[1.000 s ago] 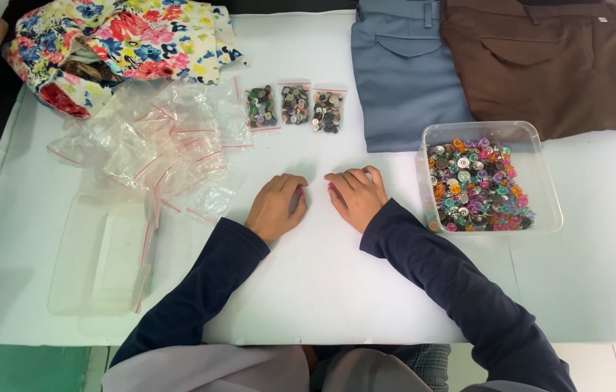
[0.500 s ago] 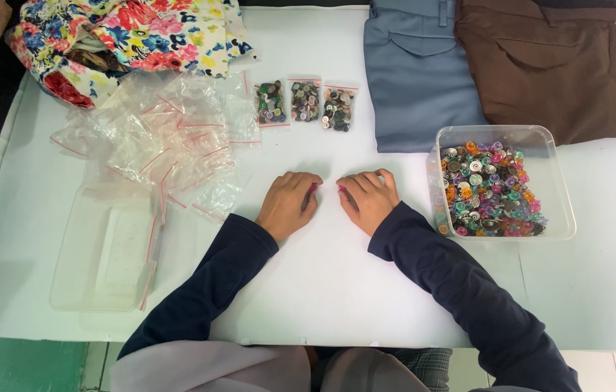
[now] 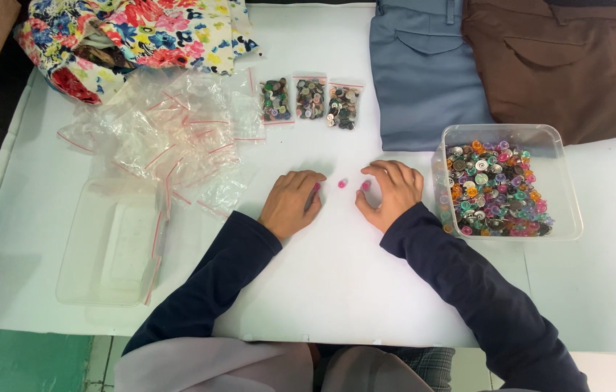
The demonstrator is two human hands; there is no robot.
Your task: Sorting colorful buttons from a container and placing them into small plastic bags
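My left hand point(image 3: 292, 205) rests palm down on the white table point(image 3: 337, 290), fingers curled in loosely, with nothing visible in it. My right hand point(image 3: 390, 193) lies a little to its right, fingers bent and slightly apart, also holding nothing I can see. A small pink button point(image 3: 342, 183) lies on the table between the two thumbs, touching neither. A clear plastic tub point(image 3: 568, 210) full of mixed coloured buttons stands just right of my right hand. Both arms wear dark navy sleeves.
Three small zip bags of buttons point(image 3: 311, 100) lie in a row at the back. A heap of empty clear zip bags point(image 3: 170, 138) and a clear tray point(image 3: 108, 247) are at left. Floral cloth point(image 3: 141, 36), blue trousers point(image 3: 424, 80) and brown trousers point(image 3: 569, 65) lie along the far edge.
My hands have drawn apart from each other, and the pink button now lies uncovered between them. The view has shifted slightly.
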